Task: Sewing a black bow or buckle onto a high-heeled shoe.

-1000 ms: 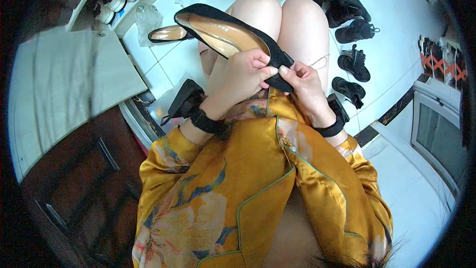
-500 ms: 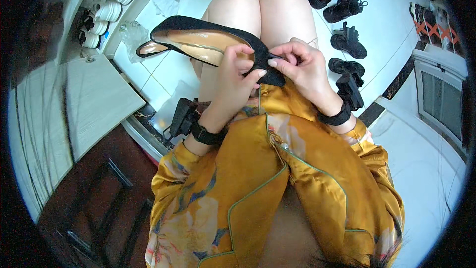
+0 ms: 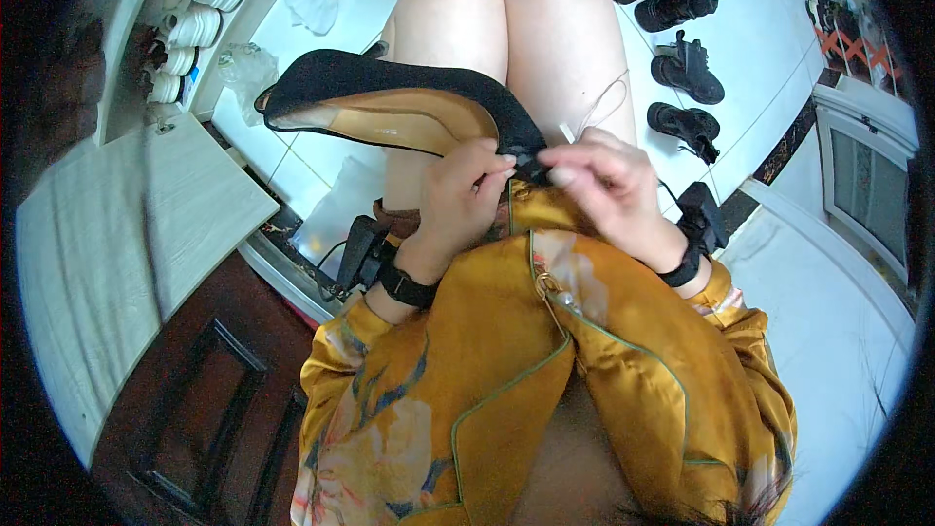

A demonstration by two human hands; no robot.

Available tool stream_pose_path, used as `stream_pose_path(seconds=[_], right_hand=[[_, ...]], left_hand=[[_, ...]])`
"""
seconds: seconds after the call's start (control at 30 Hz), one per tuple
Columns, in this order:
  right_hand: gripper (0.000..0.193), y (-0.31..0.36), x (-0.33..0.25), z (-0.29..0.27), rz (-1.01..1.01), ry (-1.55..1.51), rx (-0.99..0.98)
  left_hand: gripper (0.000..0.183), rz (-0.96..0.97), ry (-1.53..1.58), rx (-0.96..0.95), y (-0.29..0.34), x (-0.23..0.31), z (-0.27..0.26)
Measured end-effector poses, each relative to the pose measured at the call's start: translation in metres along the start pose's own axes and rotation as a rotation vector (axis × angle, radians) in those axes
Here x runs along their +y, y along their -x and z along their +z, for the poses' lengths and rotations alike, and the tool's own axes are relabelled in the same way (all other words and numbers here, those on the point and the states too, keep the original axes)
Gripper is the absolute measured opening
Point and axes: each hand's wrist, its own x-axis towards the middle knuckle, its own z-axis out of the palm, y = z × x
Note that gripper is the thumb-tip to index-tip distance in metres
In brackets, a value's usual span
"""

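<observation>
Black shoe (image 3: 390, 73) over the thighs, opening upward, tan inside, toe end to the right. Left hand (image 3: 463, 185) in a pinch grip on the toe section. Right hand (image 3: 614, 180) right at the toe edge, fingers curled and partly blurred; grip impossible to tell. Black strap (image 3: 403, 286) around the left wrist. Black boots (image 3: 680, 5) in a row on white floor tiles (image 3: 760, 39), right side.
</observation>
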Motion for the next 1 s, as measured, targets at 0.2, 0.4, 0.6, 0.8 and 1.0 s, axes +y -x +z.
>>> stream_pose_path(seconds=[0.2, 0.4, 0.6, 0.8, 1.0], right_hand=[[0.053, -0.027, -0.021, -0.079, 0.325, -0.504, 0.492], [0.041, -0.009, -0.038, -0.223, -0.189, -1.002, 0.233], [0.013, -0.039, -0.054, -0.179, -0.403, 0.537, 0.836], [0.007, -0.049, -0.006, -0.205, -0.526, 1.082, 0.768], [0.016, -0.066, 0.014, -0.182, -0.263, 0.64, 0.832]], left_hand=[[0.008, 0.12, -0.106, -0.031, 0.001, -0.002, -0.004], [0.009, 0.193, -0.08, -0.052, -0.003, -0.001, -0.005], [0.011, 0.241, -0.106, -0.046, -0.005, 0.002, -0.008], [0.011, 0.301, -0.271, -0.082, 0.003, 0.002, -0.01], [0.017, 0.354, -0.289, -0.078, 0.001, 0.002, -0.011]])
